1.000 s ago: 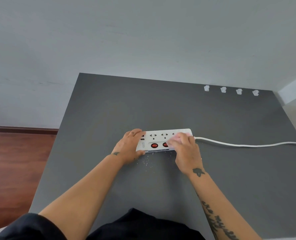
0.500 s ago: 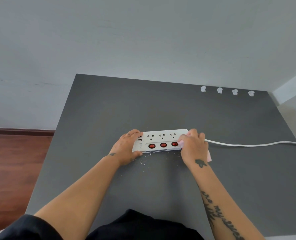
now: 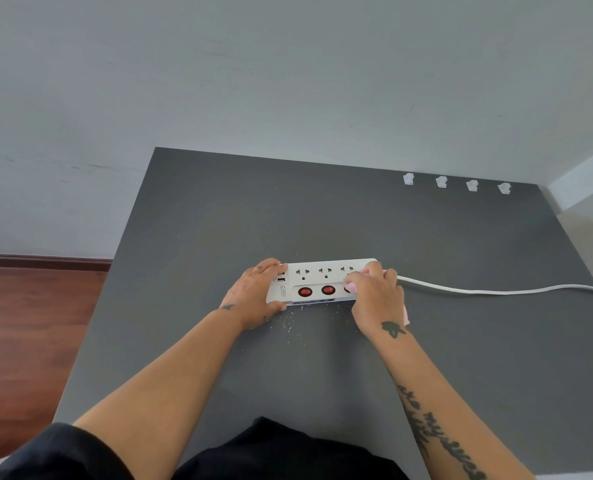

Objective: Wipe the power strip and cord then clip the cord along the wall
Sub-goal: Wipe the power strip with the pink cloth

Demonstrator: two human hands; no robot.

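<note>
The left hand (image 3: 253,292) is wrapped round the left end of the power strip (image 3: 322,278), with fingers curled over its far edge and the thumb set against its near edge. The right hand (image 3: 378,299) is closed on a pink cloth (image 3: 405,315), which is pressed onto the right end of the power strip, so that the third socket and third switch are partly covered. The power strip is seen lying flat on the dark grey table (image 3: 218,220), with its length running left to right. Two red switches (image 3: 305,291) and the USB ports (image 3: 281,279) are left exposed. Small white specks (image 3: 289,322) are scattered on the table just in front of the power strip. The white cord (image 3: 495,291) is led out from the right end of the power strip to the table's right edge. Four white clips (image 3: 408,179) are shown in a row behind and to the right of the power strip, at the foot of the pale wall (image 3: 288,81). Wooden floor (image 3: 28,323) is visible far to the left of the power strip.
</note>
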